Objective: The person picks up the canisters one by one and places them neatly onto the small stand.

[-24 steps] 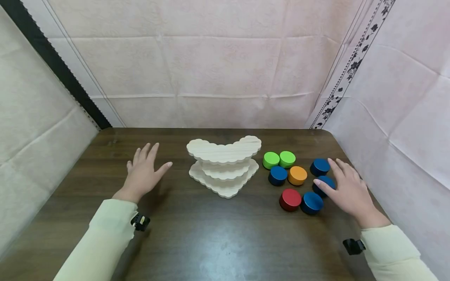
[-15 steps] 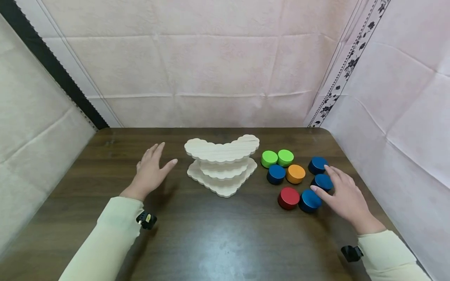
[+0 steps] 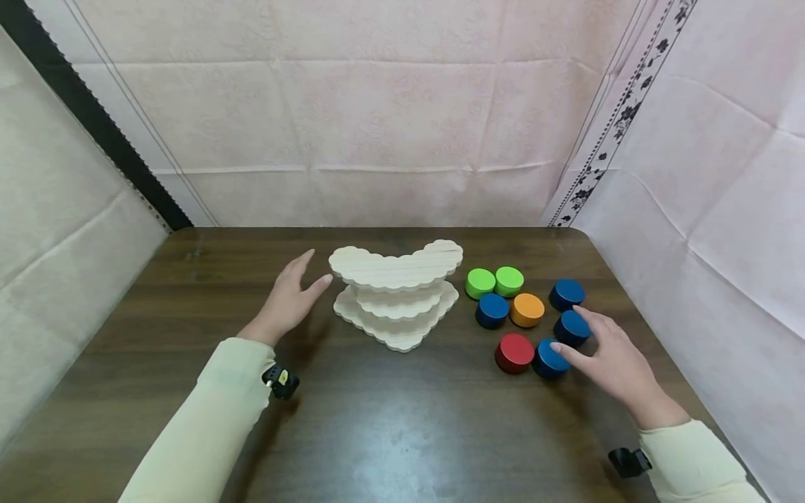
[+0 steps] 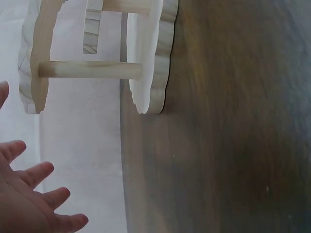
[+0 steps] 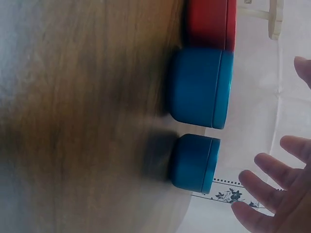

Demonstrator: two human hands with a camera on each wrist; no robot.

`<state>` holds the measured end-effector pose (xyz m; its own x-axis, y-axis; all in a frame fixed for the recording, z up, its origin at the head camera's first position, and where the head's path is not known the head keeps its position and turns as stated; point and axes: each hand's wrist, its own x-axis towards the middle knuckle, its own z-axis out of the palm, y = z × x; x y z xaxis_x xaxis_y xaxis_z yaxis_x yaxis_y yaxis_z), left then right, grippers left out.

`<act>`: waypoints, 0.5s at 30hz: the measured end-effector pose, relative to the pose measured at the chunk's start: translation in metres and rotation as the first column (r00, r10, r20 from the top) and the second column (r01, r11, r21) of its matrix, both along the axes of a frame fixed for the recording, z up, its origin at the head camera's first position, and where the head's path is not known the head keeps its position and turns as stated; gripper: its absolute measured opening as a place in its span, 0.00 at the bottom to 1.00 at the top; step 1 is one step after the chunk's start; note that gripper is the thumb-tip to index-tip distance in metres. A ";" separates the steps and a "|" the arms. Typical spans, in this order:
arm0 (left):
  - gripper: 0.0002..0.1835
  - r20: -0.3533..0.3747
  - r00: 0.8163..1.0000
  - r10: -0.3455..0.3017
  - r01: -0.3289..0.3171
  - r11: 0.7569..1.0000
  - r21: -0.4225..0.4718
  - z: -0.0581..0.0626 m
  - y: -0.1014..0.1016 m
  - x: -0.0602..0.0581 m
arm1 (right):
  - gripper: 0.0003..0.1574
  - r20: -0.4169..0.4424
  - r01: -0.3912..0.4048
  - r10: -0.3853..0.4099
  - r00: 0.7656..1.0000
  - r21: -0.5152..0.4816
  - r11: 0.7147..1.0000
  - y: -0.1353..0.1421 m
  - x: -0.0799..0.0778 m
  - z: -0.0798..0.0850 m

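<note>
A: Head view first: what stands in the middle?
B: A tiered stand of pale wood with scalloped edges, near the far edge of the dark brown wood-grain worktop. Its top is a curved, wing-like board; the base comes to a rounded point at the near side.
A: And right of it?
B: 8 short, round, metal-looking tins: 2 lime-green tins, 1 orange tin, 1 red tin and 4 blue tins.
A: The hands?
B: The left hand is released, fingers straight and thumb out, just left of the stand. The right hand is spread beside the blue tins at the right; contact is hard to judge here.
A: Left wrist view?
B: A round wooden post joins the stand's thick, wavy-edged boards. The left hand's fingers are well apart, holding nothing, with a gap before the wood.
A: Right wrist?
B: The red tin and 2 blue tins show, each with a thin seam near the top. The right hand is spread wide, grasping nothing, its fingertips apart from the tins.
</note>
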<state>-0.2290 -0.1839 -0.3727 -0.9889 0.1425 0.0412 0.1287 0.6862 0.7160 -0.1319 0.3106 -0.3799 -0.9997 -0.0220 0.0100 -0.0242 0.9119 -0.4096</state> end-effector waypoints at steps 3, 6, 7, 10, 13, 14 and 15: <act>0.43 0.010 1.000 -0.008 0.007 0.998 0.055 -0.001 0.004 -0.005 | 0.60 0.038 0.004 -0.003 0.999 -0.033 0.999 0.001 0.000 -0.003; 0.42 0.035 0.999 -0.009 0.006 0.995 0.096 -0.001 0.007 -0.008 | 0.60 0.073 0.001 0.003 0.997 -0.062 0.998 0.003 0.000 -0.006; 0.42 0.044 0.999 -0.010 0.005 0.994 0.112 -0.001 0.008 -0.009 | 0.60 0.082 0.000 0.006 0.997 -0.071 0.998 0.003 0.000 -0.006; 0.40 0.082 0.997 -0.008 -0.005 0.988 0.155 -0.001 0.010 -0.012 | 0.60 0.099 -0.010 0.019 0.995 -0.093 0.996 0.003 0.001 -0.008; 0.39 0.115 0.993 -0.015 -0.007 0.982 0.190 -0.001 0.012 -0.014 | 0.59 0.096 -0.015 0.025 0.995 -0.105 0.994 0.003 0.001 -0.009; 0.38 0.122 0.992 -0.020 -0.005 0.980 0.197 0.000 0.012 -0.014 | 0.58 0.092 -0.017 0.027 0.995 -0.107 0.994 0.002 0.001 -0.010; 0.38 0.128 0.991 -0.023 -0.003 0.979 0.203 0.000 0.013 -0.014 | 0.58 0.090 -0.018 0.028 0.996 -0.108 0.994 0.002 0.001 -0.010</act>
